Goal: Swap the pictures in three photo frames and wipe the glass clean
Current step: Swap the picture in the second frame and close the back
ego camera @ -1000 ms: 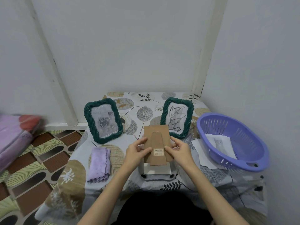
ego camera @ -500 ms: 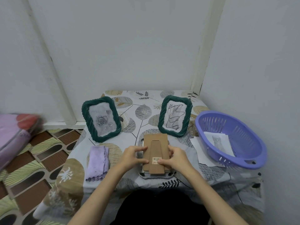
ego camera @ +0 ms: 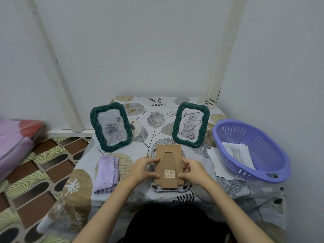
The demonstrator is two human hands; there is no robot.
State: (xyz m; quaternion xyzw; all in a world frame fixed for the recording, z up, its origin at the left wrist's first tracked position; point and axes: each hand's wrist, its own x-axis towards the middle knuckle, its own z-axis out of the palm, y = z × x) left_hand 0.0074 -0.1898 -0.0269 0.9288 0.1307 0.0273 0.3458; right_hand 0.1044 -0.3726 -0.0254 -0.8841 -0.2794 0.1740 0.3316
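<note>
Now that the cardboard backing board (ego camera: 168,165) lies flat on the face-down photo frame (ego camera: 169,187), I have it back where it belongs: a second ago I held it tilted up off the frame, and half a second ago it was only partly lowered. My left hand (ego camera: 142,168) grips the board's left edge, thumb on top near the lower corner and fingers curled over the upper side. My right hand (ego camera: 192,170) pinches the right edge the same way, thumb beside the barcode sticker (ego camera: 169,173). Both hands have come down with the board and sit closer to the tablecloth (ego camera: 157,120) than before.

I judge this frame is being closed up, so the picture inside is probably already changed; the clips around the rim look not yet turned, though they are too small to be sure.

Elsewhere nothing has shifted. Two green twisted-rim frames stand upright at the back, one with a rose print (ego camera: 111,127) on the left, one with a scribble drawing (ego camera: 190,124) on the right. A purple cloth (ego camera: 106,173) lies folded just left of my left hand, untouched. At the right, a purple basket (ego camera: 252,149) holds loose prints (ego camera: 236,151), with more paper (ego camera: 216,160) under its near rim.
</note>
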